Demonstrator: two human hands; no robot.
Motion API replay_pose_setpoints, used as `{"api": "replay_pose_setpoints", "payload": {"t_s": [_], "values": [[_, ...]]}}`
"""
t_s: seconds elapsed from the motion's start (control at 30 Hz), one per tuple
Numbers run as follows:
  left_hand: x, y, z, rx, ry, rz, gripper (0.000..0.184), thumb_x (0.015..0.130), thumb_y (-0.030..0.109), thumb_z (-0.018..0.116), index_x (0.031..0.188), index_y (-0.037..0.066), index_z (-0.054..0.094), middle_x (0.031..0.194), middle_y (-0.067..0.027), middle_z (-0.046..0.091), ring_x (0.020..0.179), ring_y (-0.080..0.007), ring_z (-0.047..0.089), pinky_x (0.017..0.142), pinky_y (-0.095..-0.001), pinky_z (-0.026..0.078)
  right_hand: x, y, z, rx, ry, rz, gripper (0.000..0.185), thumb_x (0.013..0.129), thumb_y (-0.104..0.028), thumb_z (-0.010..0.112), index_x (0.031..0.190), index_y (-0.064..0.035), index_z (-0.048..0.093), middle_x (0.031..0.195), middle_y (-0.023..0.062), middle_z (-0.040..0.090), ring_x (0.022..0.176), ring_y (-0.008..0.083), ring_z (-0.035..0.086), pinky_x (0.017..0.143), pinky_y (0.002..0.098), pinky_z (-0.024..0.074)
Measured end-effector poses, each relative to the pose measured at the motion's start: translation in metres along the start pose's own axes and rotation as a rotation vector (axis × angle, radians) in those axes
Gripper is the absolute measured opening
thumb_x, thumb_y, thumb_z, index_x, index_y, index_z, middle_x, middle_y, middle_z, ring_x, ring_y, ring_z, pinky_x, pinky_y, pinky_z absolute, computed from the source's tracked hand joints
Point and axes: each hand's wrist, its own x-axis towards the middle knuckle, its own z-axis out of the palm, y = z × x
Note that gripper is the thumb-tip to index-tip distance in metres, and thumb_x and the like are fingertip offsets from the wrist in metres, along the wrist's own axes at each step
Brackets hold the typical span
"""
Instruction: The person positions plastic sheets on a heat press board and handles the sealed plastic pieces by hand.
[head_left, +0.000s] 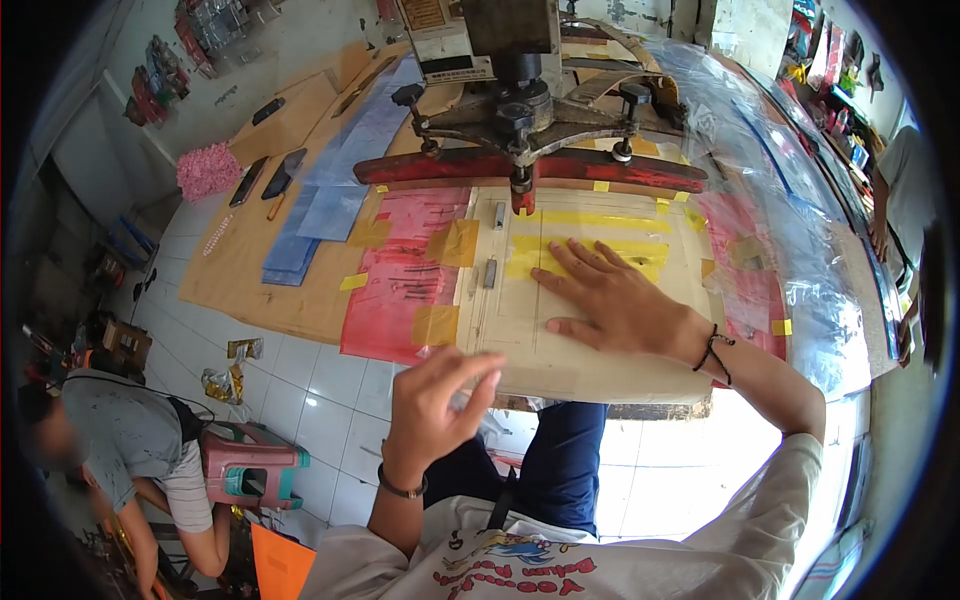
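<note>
My right hand [622,305] lies flat, fingers spread, on a beige board [580,375] marked with pencil lines. Under and beside its fingers run yellow tape strips [600,222]. My left hand [440,400] is raised near the board's front left edge, index finger extended and thumb apart; nothing shows between them, and its other fingers are curled and blurred. Two small grey metal pieces, one farther back [499,215] and one nearer [490,274], rest on the board's left side. Pink-red sheeting [400,270] with yellow tape patches lies left of the board.
A machine head with a red bar [430,168] hangs over the board's back edge. Blue sheets [325,210], a phone [248,182] and a pink bundle [208,173] are on the left. Clear plastic [800,240] covers the right side. Another person [140,440] bends near a stool [250,465].
</note>
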Motion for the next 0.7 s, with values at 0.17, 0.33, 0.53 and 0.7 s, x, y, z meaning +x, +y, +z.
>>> {"api": "replay_pose_setpoints", "payload": {"t_s": [0.17, 0.33, 0.53, 0.7], "values": [[0.027, -0.017, 0.015, 0.123, 0.003, 0.047, 0.027, 0.091, 0.014, 0.070, 0.117, 0.010, 0.074, 0.105, -0.0067, 0.073, 0.080, -0.0227, 0.067, 0.064, -0.0334, 0.054, -0.012, -0.020, 0.010, -0.084, 0.087, -0.081, 0.074, 0.102, -0.060, 0.044, 0.153, -0.0070, 0.041, 0.153, 0.0316, 0.040, 0.142, 0.0475, 0.041, 0.121, 0.0508, 0.0305], [0.030, -0.023, 0.030, 0.286, -0.132, 0.093, 0.025, 0.088, 0.021, 0.073, 0.112, 0.013, 0.077, 0.115, -0.0004, 0.074, 0.077, -0.0216, 0.064, 0.070, -0.0332, 0.055, -0.005, -0.011, -0.004, 0.207, 0.237, -0.209, 0.024, 0.091, -0.034, 0.069, 0.089, -0.0100, 0.072, 0.085, 0.0050, 0.069, 0.085, 0.0236, 0.066, 0.082, 0.0409, 0.0496], [0.024, -0.032, 0.029, 0.070, -0.168, 0.060, 0.015, 0.084, 0.022, 0.077, 0.096, 0.015, 0.082, 0.107, 0.0039, 0.077, 0.070, -0.0170, 0.061, 0.066, -0.0292, 0.053, 0.009, 0.029, 0.008, -0.069, 0.486, 0.172, 0.045, 0.089, -0.041, 0.073, 0.116, -0.0044, 0.071, 0.115, 0.0115, 0.066, 0.111, 0.0293, 0.060, 0.100, 0.0419, 0.0449], [0.026, -0.036, 0.029, 0.059, -0.173, 0.092, 0.014, 0.084, 0.021, 0.078, 0.096, 0.016, 0.083, 0.102, 0.0047, 0.077, 0.067, -0.0149, 0.061, 0.063, -0.0273, 0.052, 0.011, 0.035, 0.002, 0.039, 0.269, 0.186, 0.052, 0.093, -0.044, 0.068, 0.124, -0.0025, 0.068, 0.125, 0.0140, 0.062, 0.119, 0.0308, 0.055, 0.105, 0.0439, 0.0421]]}}
